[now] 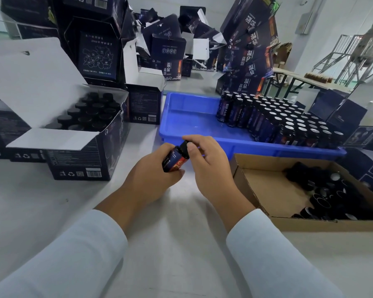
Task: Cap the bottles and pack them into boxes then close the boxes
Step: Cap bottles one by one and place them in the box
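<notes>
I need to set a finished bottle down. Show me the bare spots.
Free: the table between the sleeves, and the left half of the blue tray. Crowded: the tray's right side holds uncapped bottles, the cardboard box holds caps, the open box is nearly full.

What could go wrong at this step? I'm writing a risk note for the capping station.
The bottle is tilted in the left hand while the right hand pinches the black cap; a crooked cap could cross-thread or leak. The uncapped bottles crowd one end of the blue tray, so a careless reach might topple them.
</notes>
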